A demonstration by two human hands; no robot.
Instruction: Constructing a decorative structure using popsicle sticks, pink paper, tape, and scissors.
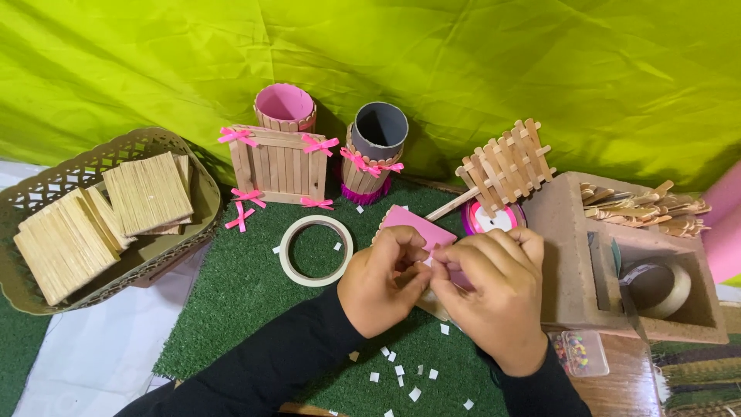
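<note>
Bright lime-green cloth (463,69) across the whole top of the frame, a patch of green artificial turf (239,301) below it as work surface.

Head view, centre: left hand (382,282) and right hand (494,289) pressed together just right of middle, both in black sleeves, fingertips (427,259) of both pinched shut on a small piece at the near edge of a pink panel (417,224); what exactly sits between the fingertips too small to tell. Pink panel flat on the turf, partly hidden under the hands, just right of a masking tape ring (287,255).

Lower centre: scattered white paper scraps (401,374) on the turf.

Left of frame: gold lattice tray (46,181) holding square stick mats (147,193).

Upper centre: small stick box with pink bows (278,166), a pink-lined stick cup (285,106) behind it, a grey-lined stick cup (377,147) beside it.

Right of centre: tilted stick fence piece (505,164) above a pink ribbon spool (488,219).

Right of frame: brown compartment organizer (563,255) with loose sticks (641,207) in the upper compartment and a tape roll (664,287) in the lower one.
</note>
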